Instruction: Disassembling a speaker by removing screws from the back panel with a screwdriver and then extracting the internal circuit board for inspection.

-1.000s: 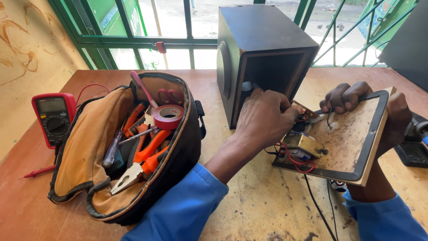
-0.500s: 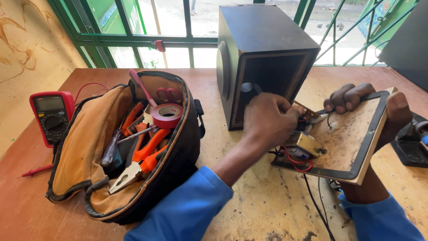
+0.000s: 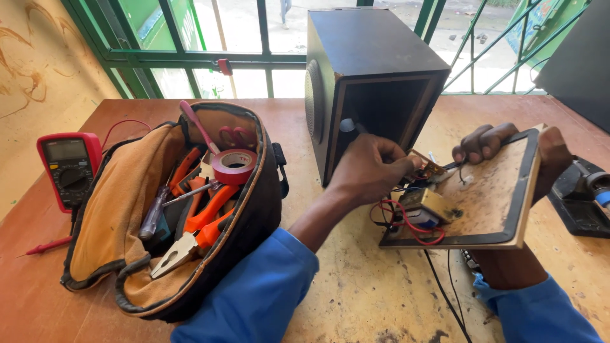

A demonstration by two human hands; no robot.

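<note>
My right hand (image 3: 502, 149) grips the back panel (image 3: 492, 197) tilted up, left hand (image 3: 368, 168) pinching its circuit board (image 3: 427, 166) near the tabletop's far edge.

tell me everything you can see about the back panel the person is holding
The back panel is a flat board, raw tan fibreboard inside with a black rim. It is held tilted, lower edge near the wooden table. The right hand grips its top edge. On its left part sit a boxy transformer, red wires and a small circuit board, which the left hand touches.
</note>
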